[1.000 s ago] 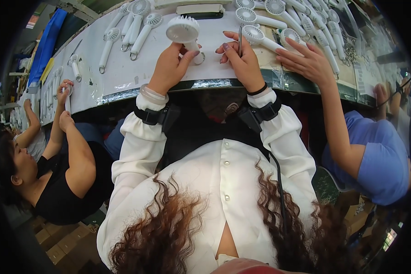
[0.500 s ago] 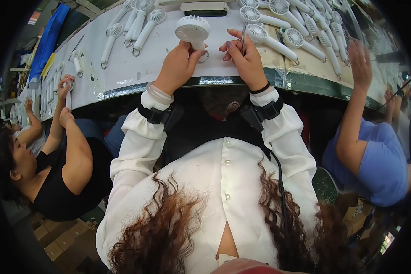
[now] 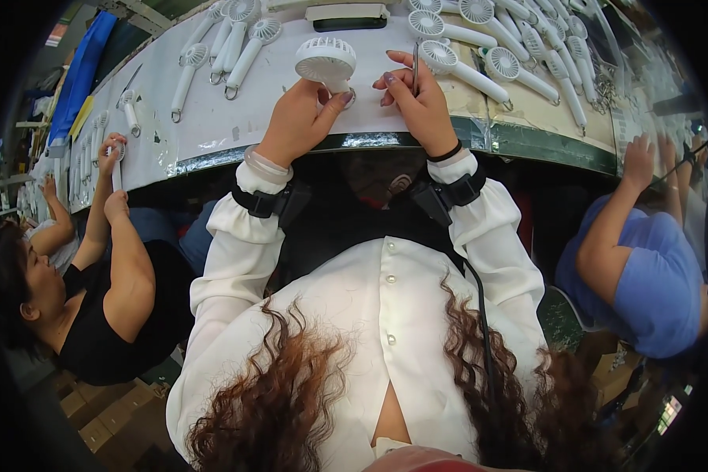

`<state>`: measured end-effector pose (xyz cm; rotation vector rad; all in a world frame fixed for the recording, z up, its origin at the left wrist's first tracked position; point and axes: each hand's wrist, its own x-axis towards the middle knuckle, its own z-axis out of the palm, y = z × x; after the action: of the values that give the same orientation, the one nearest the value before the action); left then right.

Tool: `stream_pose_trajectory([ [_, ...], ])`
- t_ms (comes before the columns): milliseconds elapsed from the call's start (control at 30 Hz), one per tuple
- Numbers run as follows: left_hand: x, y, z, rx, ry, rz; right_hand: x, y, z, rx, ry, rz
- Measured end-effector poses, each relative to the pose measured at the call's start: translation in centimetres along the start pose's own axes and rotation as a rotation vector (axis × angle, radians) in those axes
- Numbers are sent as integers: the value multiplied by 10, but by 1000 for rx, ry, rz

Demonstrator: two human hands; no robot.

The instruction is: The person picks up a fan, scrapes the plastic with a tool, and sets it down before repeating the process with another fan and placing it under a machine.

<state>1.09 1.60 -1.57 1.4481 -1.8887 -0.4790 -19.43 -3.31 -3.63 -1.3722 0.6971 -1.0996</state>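
Over the near part of the table, my left hand (image 3: 297,118) grips a white handheld fan (image 3: 326,60) by its handle, with the round head upward. The hand covers much of the handle, and a small metal ring shows at its end. To its right, my right hand (image 3: 423,108) is closed around a slim metal tool (image 3: 415,68) that resembles tweezers, pointing away from me. The tool is apart from the fan.
Several white fans (image 3: 468,77) lie at the right, others (image 3: 248,57) at the far left. A dark tray (image 3: 349,22) sits at the back. Co-workers flank me: one at left holds a fan (image 3: 118,161), one at right wears a blue top (image 3: 657,275).
My left hand has shifted slightly left, and the fan's head is tilted a little differently. My right hand hardly moved. The co-worker at right has lowered a raised hand away from the fans.
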Motion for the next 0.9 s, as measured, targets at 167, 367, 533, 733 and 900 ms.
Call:
stream_pose_trajectory([
  [167,-1,-3,2,33,28,41,0,-3,1,-24,-1,-9],
  [367,-3,-6,0,70,-10,96,-1,-2,0,-31,1,-1],
  [533,-7,5,-1,-261,-14,95,-2,-1,1,-25,-7,-22],
  [733,-20,9,10,-476,-25,-37,-1,-1,1,-72,-18,-32],
  [900,-24,29,26,-809,162,-21,-3,-13,3,-112,-10,79],
])
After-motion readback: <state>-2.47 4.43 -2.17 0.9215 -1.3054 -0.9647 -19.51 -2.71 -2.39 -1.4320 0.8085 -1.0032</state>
